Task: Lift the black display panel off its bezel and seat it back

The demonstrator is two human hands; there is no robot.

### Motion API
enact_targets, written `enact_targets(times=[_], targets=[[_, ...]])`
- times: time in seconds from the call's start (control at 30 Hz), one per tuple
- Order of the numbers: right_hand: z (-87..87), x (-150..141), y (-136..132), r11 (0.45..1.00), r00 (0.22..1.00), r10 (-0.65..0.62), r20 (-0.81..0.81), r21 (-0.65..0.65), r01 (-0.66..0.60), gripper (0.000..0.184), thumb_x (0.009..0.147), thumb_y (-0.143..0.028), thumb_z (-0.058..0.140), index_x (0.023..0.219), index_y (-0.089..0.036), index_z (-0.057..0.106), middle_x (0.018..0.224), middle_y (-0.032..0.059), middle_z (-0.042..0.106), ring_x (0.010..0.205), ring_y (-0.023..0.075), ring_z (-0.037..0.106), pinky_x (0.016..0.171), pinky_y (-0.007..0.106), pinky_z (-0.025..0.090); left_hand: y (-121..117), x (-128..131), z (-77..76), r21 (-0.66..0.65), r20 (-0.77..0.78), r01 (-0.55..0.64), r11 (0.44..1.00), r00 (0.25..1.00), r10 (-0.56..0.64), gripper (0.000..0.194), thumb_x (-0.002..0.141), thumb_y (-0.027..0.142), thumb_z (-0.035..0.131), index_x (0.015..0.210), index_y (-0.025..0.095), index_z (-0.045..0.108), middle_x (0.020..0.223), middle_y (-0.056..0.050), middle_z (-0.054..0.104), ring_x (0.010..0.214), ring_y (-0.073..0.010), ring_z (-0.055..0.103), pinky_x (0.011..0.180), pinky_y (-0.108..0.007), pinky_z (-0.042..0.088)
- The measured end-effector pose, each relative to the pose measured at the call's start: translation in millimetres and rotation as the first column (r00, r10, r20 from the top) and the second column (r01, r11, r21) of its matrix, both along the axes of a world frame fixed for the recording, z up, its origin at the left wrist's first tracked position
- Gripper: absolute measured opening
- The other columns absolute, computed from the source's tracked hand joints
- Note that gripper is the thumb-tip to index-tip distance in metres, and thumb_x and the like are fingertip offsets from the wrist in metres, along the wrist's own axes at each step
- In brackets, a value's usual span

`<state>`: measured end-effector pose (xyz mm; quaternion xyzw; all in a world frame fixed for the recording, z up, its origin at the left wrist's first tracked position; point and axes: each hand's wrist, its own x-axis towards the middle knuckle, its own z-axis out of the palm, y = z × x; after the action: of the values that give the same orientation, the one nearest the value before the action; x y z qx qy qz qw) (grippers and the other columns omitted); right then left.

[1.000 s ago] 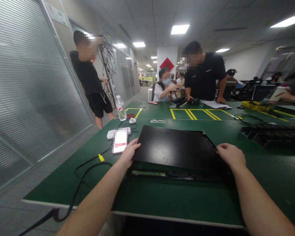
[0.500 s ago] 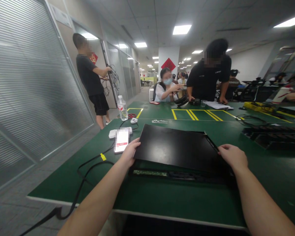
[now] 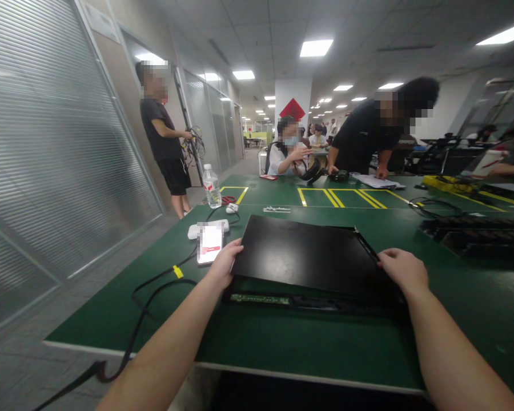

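A flat, glossy black panel (image 3: pixel 300 254) lies tilted over a black frame (image 3: pixel 346 305). Its near edge is raised off the frame, and a strip of green circuit board (image 3: pixel 259 299) shows in the gap. At the panel's left edge, my left hand (image 3: pixel 228 261) is closed on it, thumb on top and fingers partly hidden underneath. On the opposite side, my right hand (image 3: pixel 405 271) pinches the right edge, where panel and frame meet. Which of the two those fingertips press on is hard to make out.
Left of the panel lie a lit phone (image 3: pixel 211 242), a white device (image 3: pixel 195 230) and a black cable (image 3: pixel 143 308) with a yellow tag. A water bottle (image 3: pixel 211 187) stands behind them. Black racks (image 3: pixel 480 234) sit at right. Several people are around the green table (image 3: pixel 304 348).
My hands and the panel hold nearly the same position. Across the table, the person in black has leaned further right. The standing person at left has lowered the bundle of cables.
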<state>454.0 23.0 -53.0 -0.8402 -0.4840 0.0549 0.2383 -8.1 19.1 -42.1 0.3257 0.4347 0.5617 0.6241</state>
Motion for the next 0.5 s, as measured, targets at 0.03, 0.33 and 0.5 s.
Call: enact_targets(times=[0.03, 0.33, 0.5], targets=[[0.2, -0.1, -0.1, 1.0, 1.0, -0.016, -0.014, -0.012, 0.016, 0.037, 0.085, -0.039, 0.057, 0.102, -0.021, 0.084, 0.097, 0.0157, 0.079, 0.089, 0.0352, 0.073, 0.073, 0.041, 0.053, -0.4, 0.0, 0.4, 0.006, -0.007, -0.009, 1.0, 1.0, 0.009, 0.052, 0.078, 0.01, 0.068, 0.129, 0.015, 0.075, 0.109, -0.01, 0.083, 0.094, -0.0257, 0.079, 0.077, -0.032, 0.061], [4.7, -2.1, -1.3, 0.999, 0.999, -0.033, -0.029, -0.038, 0.032, 0.037, 0.083, -0.041, 0.058, 0.104, -0.023, 0.083, 0.097, 0.0157, 0.078, 0.091, 0.0366, 0.072, 0.072, 0.042, 0.053, 1.6, -4.8, -3.1, 0.068, -0.102, -0.034, 0.997, 0.994, 0.041, 0.052, 0.079, 0.02, 0.082, 0.131, 0.02, 0.076, 0.121, -0.011, 0.08, 0.104, -0.0269, 0.078, 0.089, -0.036, 0.061], [4.9, -2.8, -1.8, 0.998, 0.998, -0.042, -0.036, -0.048, 0.041, 0.037, 0.083, -0.042, 0.058, 0.104, -0.024, 0.083, 0.097, 0.0157, 0.078, 0.091, 0.0375, 0.072, 0.073, 0.044, 0.054, 4.5, -7.2, -7.4, 0.079, -0.19, -0.063, 0.995, 0.979, 0.077, 0.052, 0.076, 0.019, 0.085, 0.127, 0.021, 0.078, 0.119, -0.012, 0.081, 0.106, -0.0299, 0.077, 0.092, -0.04, 0.061]])
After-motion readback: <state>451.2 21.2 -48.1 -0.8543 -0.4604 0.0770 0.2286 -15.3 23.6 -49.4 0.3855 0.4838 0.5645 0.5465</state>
